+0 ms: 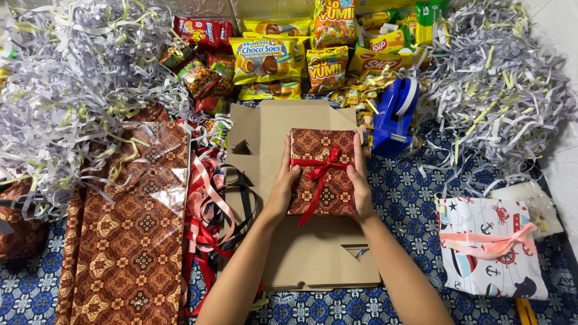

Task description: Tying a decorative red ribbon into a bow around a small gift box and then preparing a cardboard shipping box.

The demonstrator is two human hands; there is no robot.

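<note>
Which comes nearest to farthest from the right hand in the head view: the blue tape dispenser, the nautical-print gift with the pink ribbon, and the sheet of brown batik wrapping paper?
From the right hand:
1. Blue tape dispenser, just above and to its right.
2. Nautical-print gift, lower right on the mat.
3. Brown batik wrapping paper, far left, beyond the left hand.

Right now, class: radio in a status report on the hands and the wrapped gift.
Left hand and right hand grip the sides of the batik-wrapped gift. Red ribbon bow tied on top. Gift held over flat cardboard. Nothing blocking.
</note>
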